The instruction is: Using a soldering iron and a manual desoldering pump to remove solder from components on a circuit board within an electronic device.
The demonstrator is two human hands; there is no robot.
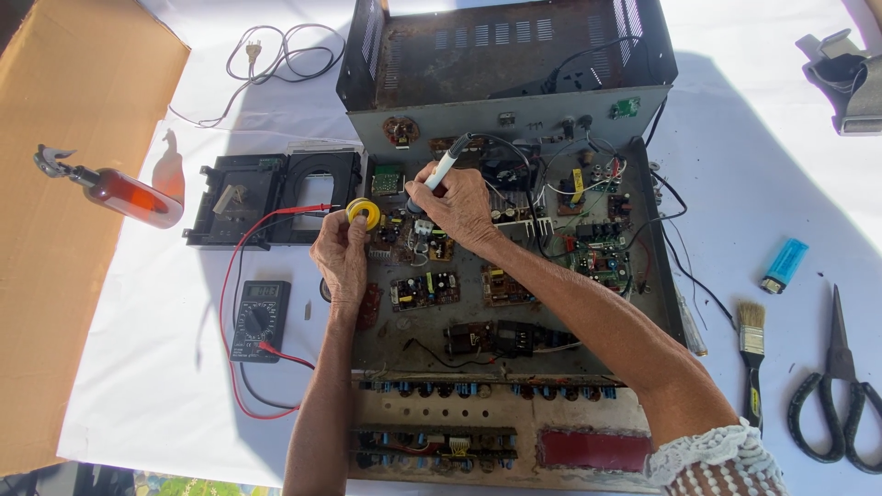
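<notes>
Over the open chassis: my hands work above its circuit boards [424, 290].
Right hand [459, 207]: fingers clamped on a soldering iron [448, 165], tip down toward the boards.
Left hand [342, 253]: fingertips pinch a yellow solder reel [363, 214], just beside the iron.
Around: multimeter [257, 320] with red leads at left; brush [751, 342], scissors [841, 390], lighter [784, 265] at right.
In the way: tangled wires [551, 174] near the iron.

Off to the sides: scissors [841, 395], paintbrush [751, 354], blue lighter [784, 264], multimeter [260, 320] with red leads, amber bottle [124, 195], black plastic frame [271, 197], coiled power cord [276, 53].
</notes>
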